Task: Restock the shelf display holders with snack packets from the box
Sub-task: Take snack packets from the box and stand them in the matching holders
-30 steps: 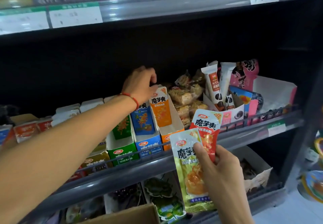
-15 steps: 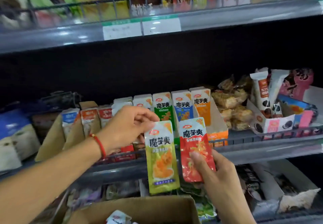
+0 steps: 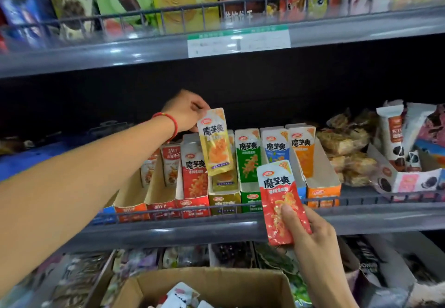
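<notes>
Moved: yellow packet (image 3: 215, 141) raised over yellow holder (image 3: 224, 200) | left hand (image 3: 186, 111) pinching

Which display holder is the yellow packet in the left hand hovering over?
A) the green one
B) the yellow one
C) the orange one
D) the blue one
B: the left hand holds the yellow packet right above the yellow holder, between the red and green ones.

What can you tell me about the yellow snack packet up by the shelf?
The yellow packet is a flat, shiny pouch with a white top, a red logo, bold dark characters and a picture of orange food. The left hand pinches its top edge, so it hangs almost upright, tilted slightly. Its bottom dips into the yellow holder, in front of a matching packet, between the red and green holders.
</notes>
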Demonstrator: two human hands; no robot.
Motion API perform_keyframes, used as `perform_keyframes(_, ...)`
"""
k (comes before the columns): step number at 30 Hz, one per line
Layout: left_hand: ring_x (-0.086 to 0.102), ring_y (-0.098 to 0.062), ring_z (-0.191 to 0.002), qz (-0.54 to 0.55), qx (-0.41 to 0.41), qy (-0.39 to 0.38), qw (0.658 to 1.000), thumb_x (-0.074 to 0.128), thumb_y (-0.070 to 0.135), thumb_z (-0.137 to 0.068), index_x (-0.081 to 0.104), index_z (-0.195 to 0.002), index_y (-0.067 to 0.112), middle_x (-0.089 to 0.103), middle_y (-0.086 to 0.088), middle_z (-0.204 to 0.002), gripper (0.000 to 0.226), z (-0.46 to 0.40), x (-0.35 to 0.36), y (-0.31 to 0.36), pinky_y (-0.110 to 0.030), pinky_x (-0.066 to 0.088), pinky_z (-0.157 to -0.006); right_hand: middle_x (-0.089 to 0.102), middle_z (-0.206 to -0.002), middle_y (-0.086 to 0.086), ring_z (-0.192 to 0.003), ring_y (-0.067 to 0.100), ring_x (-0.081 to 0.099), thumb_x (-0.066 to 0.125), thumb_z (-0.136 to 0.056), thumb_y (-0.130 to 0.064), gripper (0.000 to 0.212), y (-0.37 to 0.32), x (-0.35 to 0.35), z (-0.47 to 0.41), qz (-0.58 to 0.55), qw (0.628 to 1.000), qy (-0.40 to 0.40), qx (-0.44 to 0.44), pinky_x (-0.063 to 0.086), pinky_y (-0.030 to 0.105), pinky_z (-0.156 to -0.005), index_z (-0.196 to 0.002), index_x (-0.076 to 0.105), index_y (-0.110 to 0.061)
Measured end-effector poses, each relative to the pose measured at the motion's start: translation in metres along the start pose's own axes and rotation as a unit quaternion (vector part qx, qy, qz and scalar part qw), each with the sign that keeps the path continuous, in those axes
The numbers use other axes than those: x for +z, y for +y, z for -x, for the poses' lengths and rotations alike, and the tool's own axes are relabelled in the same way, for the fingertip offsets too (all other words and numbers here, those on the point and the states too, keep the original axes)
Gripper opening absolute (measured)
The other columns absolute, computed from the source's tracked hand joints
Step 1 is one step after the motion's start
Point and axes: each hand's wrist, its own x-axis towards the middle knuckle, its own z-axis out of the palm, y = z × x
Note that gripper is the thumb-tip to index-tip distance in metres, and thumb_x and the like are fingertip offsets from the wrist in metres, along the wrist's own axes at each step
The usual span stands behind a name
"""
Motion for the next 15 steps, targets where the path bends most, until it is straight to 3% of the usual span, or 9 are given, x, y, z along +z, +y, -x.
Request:
perform_keyframes(4,0.076,-0.019,-0.079,-0.065,0.011,-0.015,0.998,0.064,0.016,-0.099,0.071,-0.098,0.019,0.073,0.001,-0.091,0.009,-0.006,0.021,0.010,-0.040,0.064,-0.080,0.073,-0.071,0.005,-0.061,0.016,0.069,0.065,-0.095,-0.038,0.025,0.000,-0.005,-0.003,-0.010,1.000,0.002,0.002,0.056,0.026,-0.050,-0.087,0.073,-0.015)
perform_keyframes(7,0.070,-0.018,-0.092,-0.149,0.044,-0.015,0.988,0.063,0.015,-0.098,0.071,-0.096,0.018,0.069,0.001,-0.098,0.009,-0.007,0.033,0.007,-0.034,0.059,-0.082,0.074,-0.073,0.005,-0.063,0.022,0.071,0.065,-0.095,-0.040,0.024,0.001,-0.006,-0.004,-0.010,1.000,0.005,-0.004,0.061,0.035,-0.054,-0.094,0.073,-0.017)
perform_keyframes(11,0.066,-0.020,-0.098,-0.226,0.093,-0.024,0.969,0.067,0.012,-0.095,0.074,-0.091,0.017,0.070,0.001,-0.097,0.010,-0.004,0.052,-0.013,-0.036,0.055,-0.090,0.074,-0.076,0.000,-0.063,0.019,0.072,0.065,-0.093,-0.041,0.023,0.002,-0.008,-0.004,-0.004,1.000,0.001,-0.008,0.060,0.030,-0.051,-0.099,0.071,-0.020)
perform_keyframes(13,0.066,-0.021,-0.099,-0.237,0.107,-0.023,0.965,0.067,0.012,-0.095,0.075,-0.095,0.017,0.070,-0.001,-0.101,0.009,-0.002,0.060,-0.021,-0.032,0.052,-0.087,0.074,-0.076,0.002,-0.059,0.019,0.071,0.063,-0.093,-0.041,0.024,0.002,-0.008,-0.004,0.001,1.000,-0.017,-0.009,0.057,0.025,-0.049,-0.099,0.071,-0.020)
perform_keyframes(15,0.062,-0.022,-0.102,-0.249,0.118,0.015,0.961,0.067,0.013,-0.095,0.074,-0.102,0.017,0.067,-0.004,-0.104,0.011,0.000,0.063,-0.025,-0.030,0.046,-0.083,0.075,-0.077,0.004,-0.056,0.021,0.069,0.062,-0.092,-0.043,0.025,0.001,-0.007,-0.003,-0.001,0.999,-0.039,-0.005,0.059,0.031,-0.054,-0.102,0.070,-0.021)
